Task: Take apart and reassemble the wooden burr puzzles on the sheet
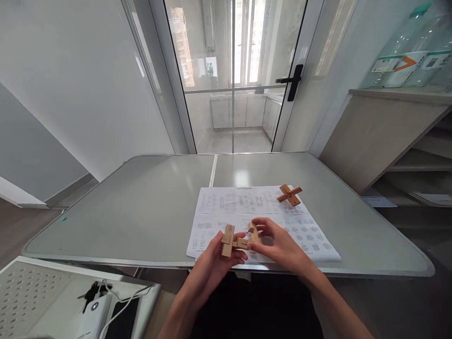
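Observation:
Near the table's front edge, my left hand (215, 263) is closed around light wooden puzzle pieces (228, 241) that cross one another. One short arm of them points right, toward my other hand. My right hand (277, 242) pinches a separate notched wooden puzzle piece (252, 232) between thumb and fingers, close beside the crossed pieces. Whether the two touch I cannot tell. Beneath both hands lies a printed sheet (212, 207) covered with small diagrams. A darker brown wooden cross puzzle (289, 195) rests at the sheet's upper right.
The grey table (158, 202) ends just below my hands. At lower left, a white perforated tray (31, 292) holds keys (92, 293), a white device (93, 318), a cable and a dark phone (123, 318). Plastic bottles (411, 61) stand on a shelf unit at right. A glass door (233, 89) is behind.

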`<state>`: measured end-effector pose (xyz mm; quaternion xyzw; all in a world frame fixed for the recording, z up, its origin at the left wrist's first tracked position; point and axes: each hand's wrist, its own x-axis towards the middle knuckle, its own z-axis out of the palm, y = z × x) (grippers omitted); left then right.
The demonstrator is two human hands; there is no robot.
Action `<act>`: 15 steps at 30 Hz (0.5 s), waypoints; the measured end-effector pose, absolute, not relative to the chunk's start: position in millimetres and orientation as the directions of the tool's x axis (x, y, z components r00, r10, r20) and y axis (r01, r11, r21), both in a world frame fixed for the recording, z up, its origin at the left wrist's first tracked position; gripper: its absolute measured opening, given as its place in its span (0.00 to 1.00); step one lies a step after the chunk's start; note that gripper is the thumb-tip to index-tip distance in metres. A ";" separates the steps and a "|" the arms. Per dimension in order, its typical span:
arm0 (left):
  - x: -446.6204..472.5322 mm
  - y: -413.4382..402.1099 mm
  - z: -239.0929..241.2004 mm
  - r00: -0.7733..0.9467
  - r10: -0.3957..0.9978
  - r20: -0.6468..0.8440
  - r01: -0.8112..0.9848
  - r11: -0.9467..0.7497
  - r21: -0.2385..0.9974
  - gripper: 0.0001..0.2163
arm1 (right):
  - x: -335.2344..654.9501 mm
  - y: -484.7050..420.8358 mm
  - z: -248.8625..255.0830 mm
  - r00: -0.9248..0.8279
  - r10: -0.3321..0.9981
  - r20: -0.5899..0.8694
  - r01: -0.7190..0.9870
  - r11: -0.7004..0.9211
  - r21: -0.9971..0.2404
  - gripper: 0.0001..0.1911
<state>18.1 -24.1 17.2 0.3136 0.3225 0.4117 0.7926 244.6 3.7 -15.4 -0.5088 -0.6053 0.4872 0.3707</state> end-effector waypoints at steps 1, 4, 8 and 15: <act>17.0 -25.1 18.5 0.451 0.856 -0.251 -0.412 0.449 0.793 0.28 | 244.4 0.9 -11.8 -0.220 0.971 -0.092 0.115 -0.068 -0.991 0.30; 14.2 -26.5 23.0 0.478 0.843 -0.248 -0.297 0.420 0.857 0.29 | 241.5 -6.6 -2.3 -0.325 0.933 -0.153 -0.248 -0.240 -0.939 0.26; 13.4 -24.8 25.1 0.541 0.805 -0.245 -0.219 0.415 0.883 0.29 | 233.3 -12.9 3.7 -0.485 0.860 -0.158 -0.381 -0.370 -0.847 0.24; 16.4 -21.3 31.0 0.479 0.834 -0.274 -0.037 0.332 0.943 0.32 | 219.7 -18.6 10.4 -0.504 0.850 -0.153 -0.388 -0.382 -0.839 0.24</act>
